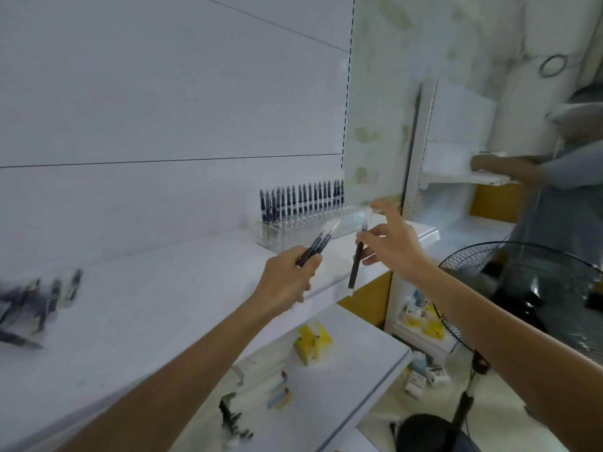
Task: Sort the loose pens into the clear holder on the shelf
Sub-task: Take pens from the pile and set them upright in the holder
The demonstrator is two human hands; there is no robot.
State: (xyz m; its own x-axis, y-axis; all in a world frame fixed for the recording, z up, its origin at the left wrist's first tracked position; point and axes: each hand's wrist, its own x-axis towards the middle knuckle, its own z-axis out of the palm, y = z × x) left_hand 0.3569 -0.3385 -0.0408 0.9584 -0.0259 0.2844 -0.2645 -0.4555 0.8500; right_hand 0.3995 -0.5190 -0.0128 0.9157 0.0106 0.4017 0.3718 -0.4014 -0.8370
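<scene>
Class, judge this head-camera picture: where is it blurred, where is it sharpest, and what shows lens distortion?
Head view: the loose pens at the left edge are smeared by blur; the standing pens in the clear holder are sharpest; the slotted upright leans and curves slightly, a wide-angle effect; the light is even and the shadows are faint.

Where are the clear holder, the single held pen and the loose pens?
clear holder (287, 234), head view, front wall.
single pen (355, 265), head view, mid barrel.
loose pens (54, 293), head view, middle of the blurred pile.

Holder (313, 223) on shelf (146, 288) (loose pens (39, 301) left)
</scene>
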